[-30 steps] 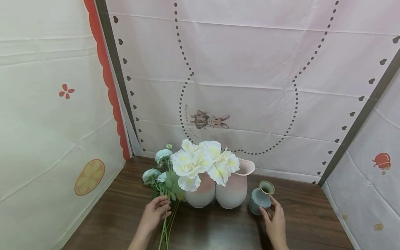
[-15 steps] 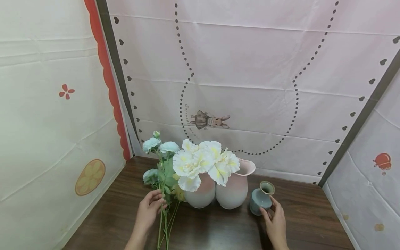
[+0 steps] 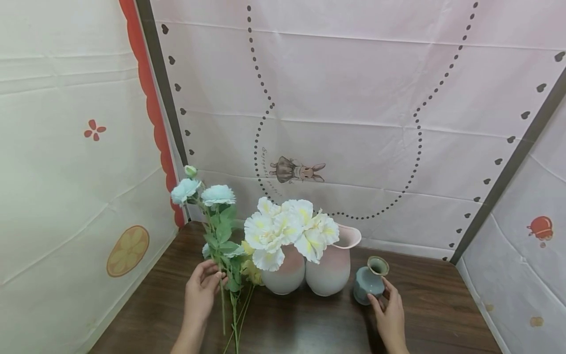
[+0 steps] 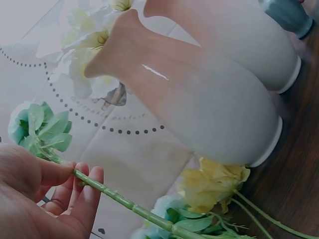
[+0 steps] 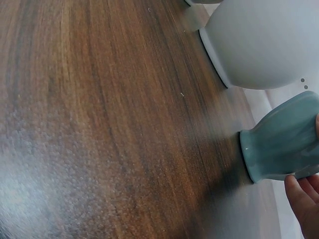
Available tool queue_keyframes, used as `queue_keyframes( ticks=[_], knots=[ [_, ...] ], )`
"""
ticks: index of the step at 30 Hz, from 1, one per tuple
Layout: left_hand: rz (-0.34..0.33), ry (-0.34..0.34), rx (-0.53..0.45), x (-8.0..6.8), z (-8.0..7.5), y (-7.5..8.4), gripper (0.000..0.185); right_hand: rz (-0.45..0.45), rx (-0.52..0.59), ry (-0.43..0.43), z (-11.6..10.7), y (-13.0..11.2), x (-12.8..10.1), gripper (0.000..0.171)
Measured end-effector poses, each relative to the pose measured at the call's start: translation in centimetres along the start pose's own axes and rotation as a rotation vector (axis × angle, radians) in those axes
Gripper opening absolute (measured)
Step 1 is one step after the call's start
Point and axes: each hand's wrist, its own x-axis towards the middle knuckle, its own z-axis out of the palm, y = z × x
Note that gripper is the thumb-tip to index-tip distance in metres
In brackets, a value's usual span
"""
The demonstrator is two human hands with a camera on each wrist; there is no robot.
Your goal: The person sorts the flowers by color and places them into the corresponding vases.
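Note:
My left hand [image 3: 200, 291] pinches the green stem [image 4: 117, 195] of an artificial blue flower spray between thumb and fingers. Its pale blue blooms [image 3: 218, 195] stand raised above the table's back left. Under and beside that stem lie another blue flower [image 4: 168, 205] and a yellow flower [image 3: 251, 272], their thin stems running toward the front edge. On the right, my right hand [image 3: 390, 314] holds a small blue-green vase [image 3: 367, 286] by its side, thumb in front and fingers behind. The vase stands upright, its base at the tabletop in the right wrist view [image 5: 281, 139].
Two larger pink-and-white vases [image 3: 329, 275] stand side by side at the middle back. Big white flowers [image 3: 269, 231] rise over the left vase [image 3: 283, 278] and overlap the right one. Printed cloth walls [image 3: 345, 98] enclose the dark wooden table [image 3: 300, 324] behind and at both sides.
My left hand has moved left and slightly back, lifting the blue flower spray up and leftward, away from the flowers lying by the vases. The right hand and small vase have stayed put.

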Motion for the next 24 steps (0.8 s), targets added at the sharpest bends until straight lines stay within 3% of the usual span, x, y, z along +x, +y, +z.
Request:
queue_keyframes(
  ticks=[24],
  knots=[
    [0.067, 0.03, 0.007, -1.2, -0.1, 3.4, 0.032, 0.012, 0.013, 0.007, 0.1, -0.1, -0.1, 0.06]
  ],
)
